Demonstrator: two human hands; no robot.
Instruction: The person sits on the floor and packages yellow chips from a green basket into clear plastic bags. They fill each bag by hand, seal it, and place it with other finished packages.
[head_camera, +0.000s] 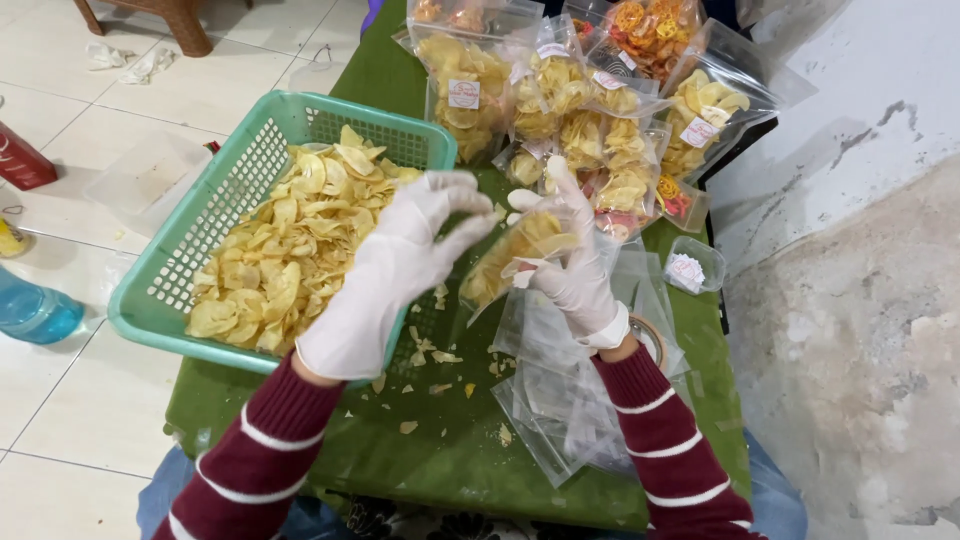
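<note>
Striped maroon sleeves (268, 440) rise from the bottom edge toward two white-gloved hands meeting near the centre. Between them sits a small clear bag (515, 258), partly filled with yellow chips and tilted, its mouth toward eleven o'clock. The right hand (575, 262) grasps this bag, its fingers (566, 188) curled round the upper edge to keep the mouth open. The left hand (400, 268) has its fingers (462, 215) bunched together at the bag's opening; whether they pinch chips I cannot tell.

To do this filling well, I judge the mouth should stay wide and lean toward the basket, with chips eased in flat so that they do not snap and scatter like the crumbs (432, 358) already lying on the green bench (400, 460).

At six o'clock from the bag, a loose pile of empty clear pouches (560, 400) lies on the bench, with a roll of tape (650, 335) just beside it. At nine o'clock stands a teal slotted basket (180, 265) heaped with pale yellow chips (280, 250). At twelve o'clock, filled clear bags (560, 100) lie stacked, each bearing a small white label, round or rectangular, near its top; some at one o'clock hold orange pieces. At three o'clock one small empty bag with a round white label (686, 272) lies alone.
</note>
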